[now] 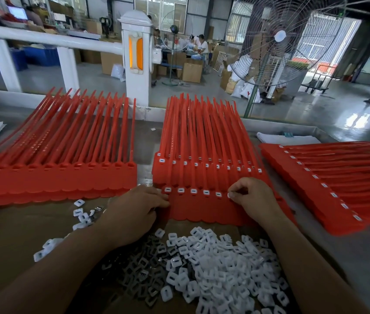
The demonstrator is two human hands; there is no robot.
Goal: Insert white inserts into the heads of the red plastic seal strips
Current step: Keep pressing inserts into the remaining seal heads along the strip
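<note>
Red seal strips (202,209) are lying as one joined sheet on the cardboard (20,241) over my worktop (360,257), with the pile of white inserts (220,268) sitting right in front. A left stack (54,177) and a right stack (338,196) are flanking it with narrow gaps between, and a big fan (279,37) is standing past the far edge. My left hand (134,211) is pressing its fingertips against the sheet's left edge, and my right hand (252,198) is pinching a white insert (229,195) at one head.

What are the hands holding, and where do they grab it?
The right hand pinches a white insert by its edge. The left hand touches the left end of the front red strips; a grip cannot be told.
</note>
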